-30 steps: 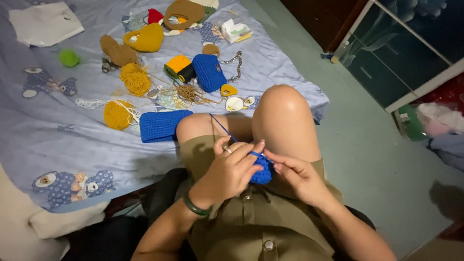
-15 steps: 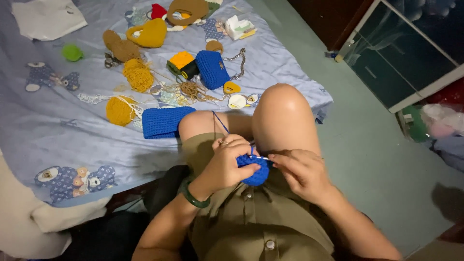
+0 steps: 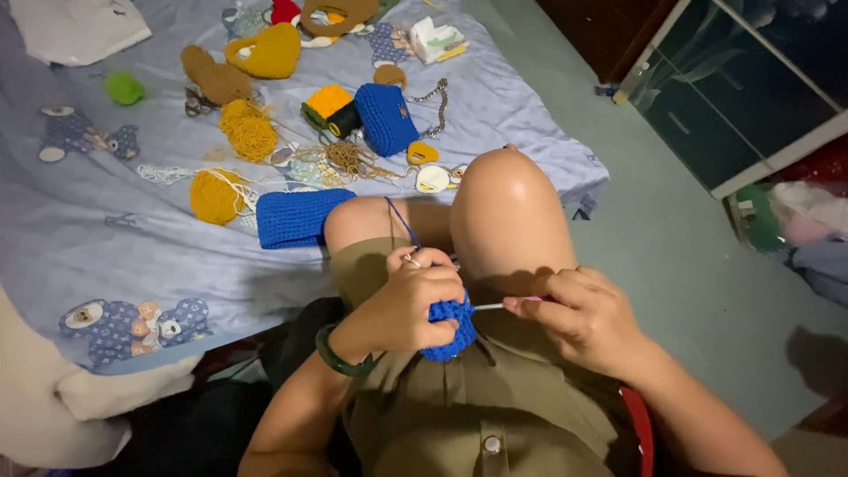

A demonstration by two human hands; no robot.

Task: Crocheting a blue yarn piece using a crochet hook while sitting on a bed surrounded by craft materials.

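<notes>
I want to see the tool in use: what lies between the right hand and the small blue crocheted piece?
In the head view, a thin metal crochet hook spans from the right hand to the blue crocheted piece, held by the left hand.

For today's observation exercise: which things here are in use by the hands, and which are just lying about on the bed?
In use:
left hand holding the small blue crochet piece
right hand holding the crochet hook
blue yarn strand

Lying about:
flat blue crochet piece
blue crochet purse
yellow yarn balls
green ball
white cloth
</notes>
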